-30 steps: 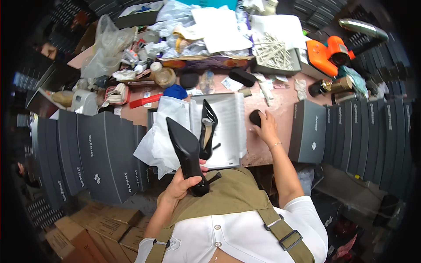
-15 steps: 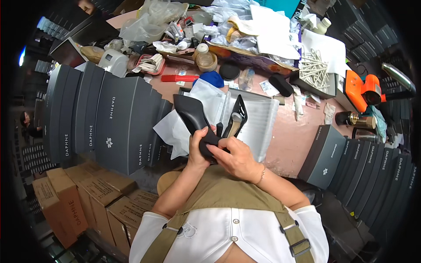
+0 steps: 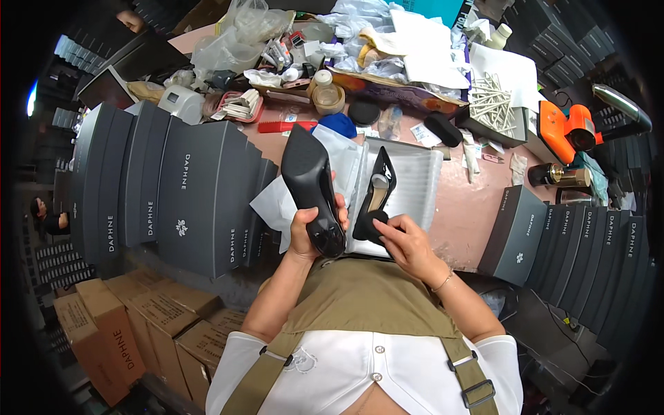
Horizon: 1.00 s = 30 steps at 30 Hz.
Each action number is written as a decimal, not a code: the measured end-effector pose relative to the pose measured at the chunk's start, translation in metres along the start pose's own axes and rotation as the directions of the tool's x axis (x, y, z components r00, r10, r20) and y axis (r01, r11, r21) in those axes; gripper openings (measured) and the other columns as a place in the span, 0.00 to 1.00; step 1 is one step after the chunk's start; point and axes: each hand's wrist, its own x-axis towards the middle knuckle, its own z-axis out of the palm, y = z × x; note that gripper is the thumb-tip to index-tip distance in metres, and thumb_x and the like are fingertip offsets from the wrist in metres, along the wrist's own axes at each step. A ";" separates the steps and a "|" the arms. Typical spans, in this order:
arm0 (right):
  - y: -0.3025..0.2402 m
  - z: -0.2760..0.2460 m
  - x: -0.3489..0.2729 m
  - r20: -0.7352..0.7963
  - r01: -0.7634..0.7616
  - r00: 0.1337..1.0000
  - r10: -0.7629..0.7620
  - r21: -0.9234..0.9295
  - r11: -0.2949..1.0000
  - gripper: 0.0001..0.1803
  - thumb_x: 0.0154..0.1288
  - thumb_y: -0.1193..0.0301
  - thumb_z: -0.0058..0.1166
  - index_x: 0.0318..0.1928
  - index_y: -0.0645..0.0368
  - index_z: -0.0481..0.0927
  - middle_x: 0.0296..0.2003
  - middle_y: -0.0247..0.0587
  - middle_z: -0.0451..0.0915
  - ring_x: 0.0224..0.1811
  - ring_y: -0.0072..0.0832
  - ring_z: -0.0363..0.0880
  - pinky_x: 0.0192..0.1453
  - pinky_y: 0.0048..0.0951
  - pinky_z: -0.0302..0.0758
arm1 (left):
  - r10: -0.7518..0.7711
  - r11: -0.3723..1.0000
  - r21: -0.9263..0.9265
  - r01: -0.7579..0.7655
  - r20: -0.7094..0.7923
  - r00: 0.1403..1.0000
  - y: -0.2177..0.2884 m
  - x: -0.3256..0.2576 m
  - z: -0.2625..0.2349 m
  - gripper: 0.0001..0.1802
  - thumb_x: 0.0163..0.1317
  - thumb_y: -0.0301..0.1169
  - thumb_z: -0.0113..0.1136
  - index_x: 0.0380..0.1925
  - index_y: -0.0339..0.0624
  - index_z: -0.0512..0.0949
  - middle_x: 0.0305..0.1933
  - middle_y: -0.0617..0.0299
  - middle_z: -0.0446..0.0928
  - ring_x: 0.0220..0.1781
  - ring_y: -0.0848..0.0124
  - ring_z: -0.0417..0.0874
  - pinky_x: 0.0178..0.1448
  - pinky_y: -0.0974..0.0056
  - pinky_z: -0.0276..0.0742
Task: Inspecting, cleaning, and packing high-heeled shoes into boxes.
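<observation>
Left hand (image 3: 309,230) fingers clamped round black pump (image 3: 312,187) | right hand (image 3: 401,242) fingers together, seemingly pinching black pad (image 3: 377,216)

top: white short-sleeved shirt (image 3: 373,373), small buttons down the front, small pale emblem on the chest | apron: olive-khaki bib (image 3: 360,297) with two matching shoulder straps, dark metal buckles on each | right wrist: thin bracelet (image 3: 443,282) | forearms: bare, no gloves
</observation>
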 end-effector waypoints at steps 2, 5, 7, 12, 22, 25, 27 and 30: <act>-0.036 0.000 0.030 -0.029 0.105 0.994 -0.102 0.143 0.984 0.21 0.54 0.80 0.57 0.52 0.58 0.79 0.35 0.43 0.72 0.36 0.39 0.75 0.43 0.36 0.75 | -0.028 0.997 0.065 0.033 -0.073 0.997 -0.002 0.002 0.016 0.49 0.45 0.45 0.59 0.68 0.38 0.55 0.44 0.54 0.73 0.43 0.65 0.77 0.49 0.63 0.77; -0.047 0.013 0.038 0.178 0.117 0.971 -0.162 0.241 0.964 0.21 0.53 0.80 0.55 0.50 0.57 0.79 0.38 0.42 0.72 0.37 0.38 0.75 0.41 0.34 0.74 | -0.043 0.999 0.028 0.041 0.065 0.997 0.003 0.000 0.001 0.49 0.42 0.42 0.61 0.67 0.35 0.56 0.48 0.53 0.72 0.46 0.64 0.75 0.49 0.64 0.78; -0.029 0.006 0.014 0.433 0.033 0.896 -0.100 0.158 0.987 0.19 0.53 0.79 0.54 0.49 0.57 0.80 0.37 0.43 0.73 0.37 0.38 0.76 0.40 0.34 0.75 | -0.130 0.990 0.072 0.125 0.071 0.989 0.009 -0.009 -0.015 0.48 0.42 0.40 0.63 0.65 0.35 0.58 0.48 0.53 0.72 0.44 0.64 0.77 0.46 0.62 0.81; 0.011 -0.016 -0.030 0.210 -0.288 0.948 0.238 0.260 0.921 0.16 0.59 0.78 0.52 0.49 0.61 0.81 0.35 0.42 0.77 0.37 0.33 0.76 0.44 0.29 0.73 | -0.198 0.930 0.303 0.206 -0.058 0.979 0.048 0.010 -0.061 0.42 0.52 0.42 0.63 0.64 0.32 0.60 0.51 0.51 0.73 0.45 0.64 0.80 0.49 0.63 0.80; 0.036 -0.026 -0.050 -0.059 -0.490 0.838 0.543 0.357 0.795 0.14 0.63 0.74 0.55 0.49 0.63 0.81 0.36 0.42 0.77 0.40 0.28 0.75 0.47 0.26 0.71 | -0.110 -0.401 0.902 -0.159 0.125 0.986 -0.083 0.054 -0.007 0.25 0.53 0.41 0.67 0.37 0.28 0.71 0.38 0.42 0.75 0.42 0.46 0.76 0.49 0.50 0.73; 0.034 -0.027 -0.053 -0.084 -0.456 0.857 0.508 0.335 0.824 0.14 0.63 0.74 0.55 0.49 0.64 0.80 0.36 0.40 0.77 0.40 0.26 0.75 0.47 0.25 0.71 | 0.008 -0.415 0.901 -0.125 0.141 0.990 -0.124 0.073 -0.054 0.23 0.51 0.36 0.68 0.38 0.29 0.71 0.38 0.40 0.75 0.44 0.44 0.76 0.49 0.48 0.73; 0.034 -0.031 -0.059 -0.126 -0.456 0.841 0.527 0.360 0.814 0.14 0.63 0.74 0.55 0.49 0.64 0.80 0.36 0.40 0.77 0.40 0.25 0.75 0.47 0.24 0.71 | 0.047 -0.323 0.944 -0.063 0.083 0.995 -0.120 0.082 -0.052 0.23 0.49 0.33 0.69 0.38 0.30 0.71 0.41 0.40 0.75 0.46 0.44 0.76 0.50 0.49 0.72; 0.032 -0.043 -0.067 -0.210 -0.453 0.791 0.575 0.431 0.781 0.15 0.64 0.75 0.53 0.51 0.64 0.79 0.38 0.40 0.78 0.40 0.24 0.75 0.47 0.24 0.71 | 0.037 0.448 0.894 0.009 -0.029 0.999 -0.098 0.066 -0.036 0.17 0.54 0.26 0.64 0.43 0.33 0.71 0.38 0.57 0.78 0.40 0.67 0.79 0.46 0.62 0.75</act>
